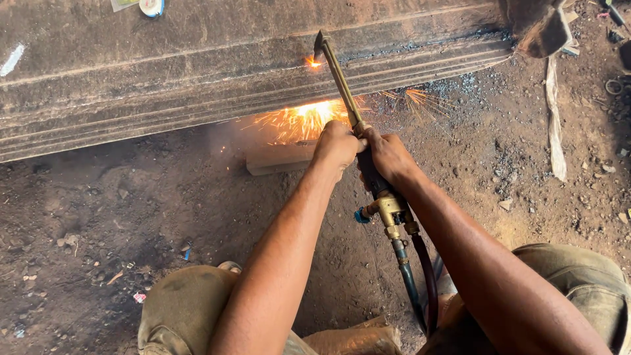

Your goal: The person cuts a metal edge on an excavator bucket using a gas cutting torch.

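A brass cutting torch (342, 82) points away from me, its tip at a glowing spot on a large rusty steel beam (164, 72) lying across the ground. My left hand (337, 146) grips the torch tube just ahead of the handle. My right hand (389, 158) is wrapped around the dark handle, just above the brass valve block (391, 212). Two hoses (420, 283) run back from the valve between my knees. Orange sparks (302, 121) spray out below the beam.
A pale block (279, 159) lies on the dirt under the sparks. Dirt ground is strewn with stones and scraps. A white strip (555, 125) lies at the right, a dark metal piece (539, 26) at top right. My knees in khaki trousers (181, 309) frame the bottom.
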